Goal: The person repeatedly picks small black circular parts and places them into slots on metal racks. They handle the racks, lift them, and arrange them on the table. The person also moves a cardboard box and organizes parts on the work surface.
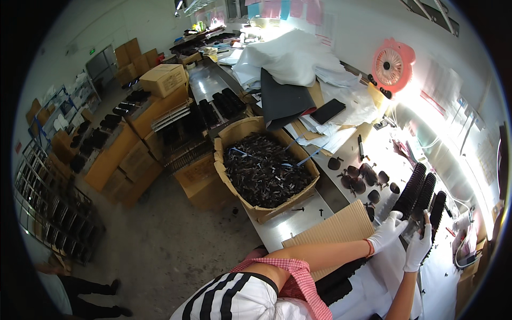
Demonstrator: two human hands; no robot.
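My left hand [388, 233], in a white glove, is at the near end of a thick row of stacked dark lenses [410, 191]. Its fingers are curled closed, and what they hold is hidden. Beside it my right hand [418, 248], also gloved, reaches up with fingers stretched out, one fingertip dark or bare. They lie against the near end of a middle row of dark lenses [425, 195]; no held thing shows between them. To the right stands a thinner black row [438, 213]. Loose dark lenses [358, 185] lie scattered left of the rows.
A cardboard box [217, 160] full of small black parts stands left of the lenses. Corrugated cardboard [333, 226] lies under my left forearm. Further back are a phone [328, 111], papers and a pink fan [391, 65]. A person's legs [88, 288] show at lower left.
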